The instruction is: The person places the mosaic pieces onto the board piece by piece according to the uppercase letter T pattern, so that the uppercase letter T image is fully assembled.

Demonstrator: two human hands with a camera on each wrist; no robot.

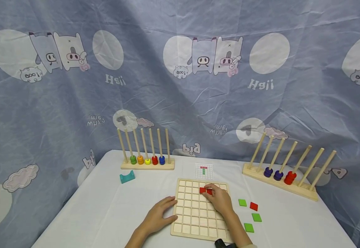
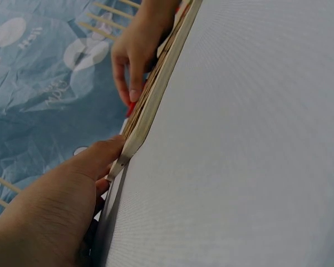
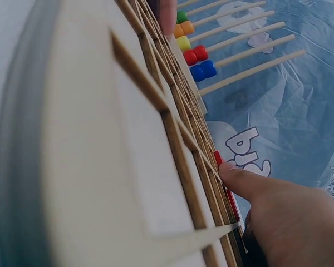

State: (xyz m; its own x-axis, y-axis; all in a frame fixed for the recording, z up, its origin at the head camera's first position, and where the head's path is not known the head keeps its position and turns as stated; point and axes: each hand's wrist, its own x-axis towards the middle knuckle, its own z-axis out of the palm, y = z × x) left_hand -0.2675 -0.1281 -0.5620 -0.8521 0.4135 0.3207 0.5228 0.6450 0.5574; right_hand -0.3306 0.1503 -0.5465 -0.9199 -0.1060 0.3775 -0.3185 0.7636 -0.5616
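A wooden grid board (image 1: 186, 237) lies on the table, its square cells bordered by raised strips. My left hand (image 1: 158, 215) rests against its left edge, thumb and fingers fairly straight and spread apart. In the left wrist view, that hand (image 2: 61, 200) touches the board's rim (image 2: 156, 105). Over the upper part of the grid, my right hand (image 1: 219, 199) pinches a red square tile (image 1: 209, 191), partly hidden by the fingers. Just left of it, another red tile (image 1: 202, 190) sits in a cell. The right wrist view has the right thumb (image 3: 239, 181) down at the red tiles.
Right of the board lie a loose red tile (image 1: 253, 206) and several green tiles (image 1: 256, 217). A pattern card (image 1: 203, 171) is behind the board. Two peg racks with beads (image 1: 147, 166) (image 1: 279, 182) stand at the back. A teal curved block (image 1: 127, 177) lies left.
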